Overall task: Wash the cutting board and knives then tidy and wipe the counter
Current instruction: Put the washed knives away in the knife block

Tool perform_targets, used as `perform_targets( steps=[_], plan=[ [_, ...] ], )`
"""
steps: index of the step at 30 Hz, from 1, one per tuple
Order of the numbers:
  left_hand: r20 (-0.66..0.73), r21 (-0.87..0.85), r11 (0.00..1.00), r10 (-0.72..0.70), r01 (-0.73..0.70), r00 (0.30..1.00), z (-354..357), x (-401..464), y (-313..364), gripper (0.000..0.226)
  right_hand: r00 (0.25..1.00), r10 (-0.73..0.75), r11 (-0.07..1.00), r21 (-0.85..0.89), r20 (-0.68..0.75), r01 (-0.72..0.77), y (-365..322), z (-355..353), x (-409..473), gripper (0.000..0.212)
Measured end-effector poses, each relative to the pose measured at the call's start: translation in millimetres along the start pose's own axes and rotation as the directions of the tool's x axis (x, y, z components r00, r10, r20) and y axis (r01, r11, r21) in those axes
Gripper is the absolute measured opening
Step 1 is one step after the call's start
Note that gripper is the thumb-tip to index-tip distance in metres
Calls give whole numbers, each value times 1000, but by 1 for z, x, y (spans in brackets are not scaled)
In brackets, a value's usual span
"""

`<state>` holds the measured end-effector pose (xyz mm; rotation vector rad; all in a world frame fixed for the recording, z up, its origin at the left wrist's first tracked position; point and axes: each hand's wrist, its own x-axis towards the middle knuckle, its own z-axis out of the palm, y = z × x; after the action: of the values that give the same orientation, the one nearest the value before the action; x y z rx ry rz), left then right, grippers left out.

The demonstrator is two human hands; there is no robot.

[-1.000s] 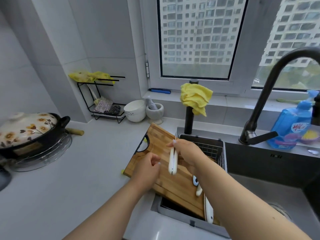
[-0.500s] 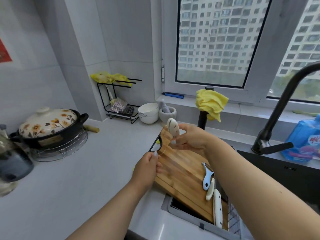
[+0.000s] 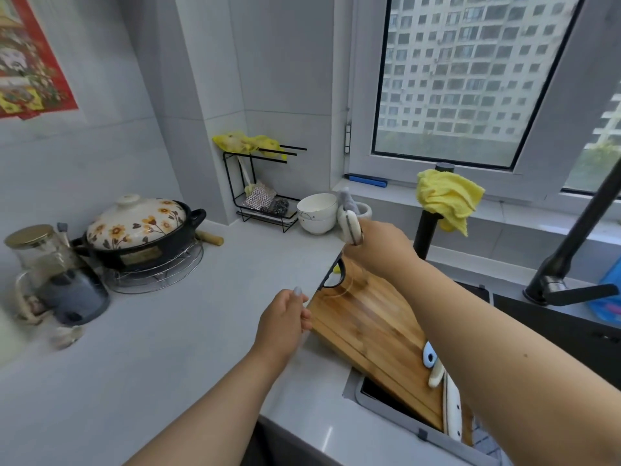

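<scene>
A wooden cutting board [image 3: 368, 327] with a black handle lies tilted across the sink's left edge. My left hand [image 3: 284, 322] grips the board's left rim. My right hand [image 3: 376, 243] is raised over the board's far end, shut on a white-handled knife [image 3: 349, 222] whose handle points up and away. On the board's near right end lie a white-handled knife [image 3: 452, 410] and a blue and cream peeler [image 3: 431, 364], partly hidden by my right forearm.
A flowered clay pot [image 3: 141, 230] on a wire trivet and a glass jar [image 3: 37, 250] stand at the left. White bowls [image 3: 317, 213] and a black rack [image 3: 265, 186] sit at the back. A yellow cloth [image 3: 448, 196] hangs on a black post; the black tap [image 3: 571, 260] is right.
My right hand has lifted the knife from above the board and carried it up and away toward the bowls. My left hand has stayed on the board's rim. The view swung left.
</scene>
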<state>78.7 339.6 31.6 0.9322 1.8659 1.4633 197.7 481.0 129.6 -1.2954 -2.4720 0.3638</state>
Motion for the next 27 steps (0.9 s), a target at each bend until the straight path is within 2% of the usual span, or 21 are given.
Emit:
perform_targets(
  steps=[3, 6, 9, 11, 13, 16, 18, 20, 27],
  plan=[
    [-10, 23, 1000, -7, 7, 1000, -12, 1, -6, 35, 998, 59, 998, -16, -38, -60, -6, 2, 5, 13],
    [-10, 15, 1000, -16, 17, 1000, -22, 4, -10, 34, 999, 25, 999, -39, -30, -26, -21, 0, 7, 18],
    [-38, 29, 1000, -6, 7, 999, -36, 4, -12, 33, 988, -32, 999, -15, -151, 30, -50, -9, 9, 34],
    [-69, 38, 999, 4, -2, 998, -49, 5, -13, 33, 973, -85, 996, -4, -214, 86, -77, -15, 10, 34],
    [-106, 34, 999, 10, -7, 994, -64, 5, -15, 33, 964, -117, 987, 78, -240, 140, -104, -21, 11, 30],
    [-184, 45, 999, 25, -17, 983, -94, 3, -17, 33, 969, -128, 929, 318, -211, 192, -146, -23, 13, 36],
    [-264, 78, 997, 38, -18, 964, -120, -1, -20, 33, 976, -126, 845, 496, -176, 198, -175, -16, 15, 37],
    [-352, 98, 995, 48, -14, 935, -150, -5, -25, 33, 982, -122, 780, 597, -147, 186, -206, -4, 15, 36],
    [-602, 187, 981, 80, 43, 795, -279, -23, -43, 28, 950, -272, 721, 621, -152, 306, -328, 43, 11, 29]
  ],
)
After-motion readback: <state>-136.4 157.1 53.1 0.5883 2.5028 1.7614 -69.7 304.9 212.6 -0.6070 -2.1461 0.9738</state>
